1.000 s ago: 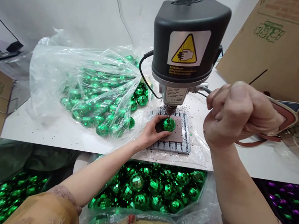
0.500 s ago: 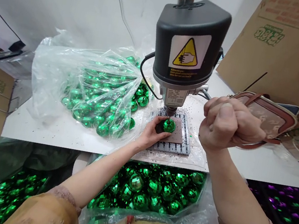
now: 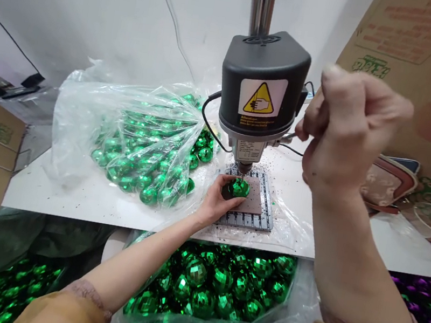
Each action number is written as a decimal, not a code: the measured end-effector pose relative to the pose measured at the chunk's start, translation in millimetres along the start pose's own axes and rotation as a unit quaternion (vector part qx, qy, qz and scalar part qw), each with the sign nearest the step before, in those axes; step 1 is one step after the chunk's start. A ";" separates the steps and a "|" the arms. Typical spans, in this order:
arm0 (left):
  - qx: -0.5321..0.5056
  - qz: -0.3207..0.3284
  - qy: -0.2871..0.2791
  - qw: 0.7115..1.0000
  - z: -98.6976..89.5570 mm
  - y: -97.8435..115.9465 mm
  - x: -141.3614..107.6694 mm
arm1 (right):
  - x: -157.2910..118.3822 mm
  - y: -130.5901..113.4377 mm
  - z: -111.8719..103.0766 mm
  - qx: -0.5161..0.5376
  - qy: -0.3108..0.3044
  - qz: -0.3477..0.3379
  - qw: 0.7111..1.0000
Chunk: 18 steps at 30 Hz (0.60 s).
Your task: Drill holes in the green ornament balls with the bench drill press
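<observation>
Both hands are clenching: left hand (image 3: 216,201) a ball (image 3: 241,188) near the tabletop's (image 3: 50,195) front edge, probably steadying it beneath the drill (image 3: 263,90); right hand (image 3: 351,131), seemingly the lever (image 3: 289,137).

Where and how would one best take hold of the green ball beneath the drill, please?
The green ball is probably best pinched by its rounded near and far sides, coming from the left, as the left hand does: the drill stands over its top and a flat pinkish plate lies beneath.

Workshop, given the drill press (image 3: 263,90)
</observation>
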<state>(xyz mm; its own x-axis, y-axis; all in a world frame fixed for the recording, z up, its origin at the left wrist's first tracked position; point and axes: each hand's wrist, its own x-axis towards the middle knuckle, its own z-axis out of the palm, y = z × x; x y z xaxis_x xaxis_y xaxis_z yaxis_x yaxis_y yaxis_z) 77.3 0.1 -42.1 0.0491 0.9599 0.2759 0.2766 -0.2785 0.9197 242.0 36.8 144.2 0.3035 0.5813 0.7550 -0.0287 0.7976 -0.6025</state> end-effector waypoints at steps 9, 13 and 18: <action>0.164 0.111 -0.314 0.928 -19.6 47.9 -122.4 | 24.9 8.6 5.9 -0.013 0.010 -0.019 1.000; 0.301 0.098 -0.499 0.807 -7.7 39.2 -173.9 | 22.6 5.5 6.3 0.013 0.017 -0.011 1.000; 0.237 0.127 -0.474 0.838 -16.3 54.6 -151.7 | 22.0 2.0 7.7 0.050 0.028 0.014 0.998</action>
<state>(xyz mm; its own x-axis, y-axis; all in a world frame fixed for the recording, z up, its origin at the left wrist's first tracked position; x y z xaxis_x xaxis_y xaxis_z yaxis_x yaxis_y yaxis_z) 69.3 -161.3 -29.2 0.8431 0.5269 -0.1073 0.4812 -0.6501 0.5880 241.3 52.4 161.6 0.3544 0.5959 0.7206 -0.1314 0.7947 -0.5926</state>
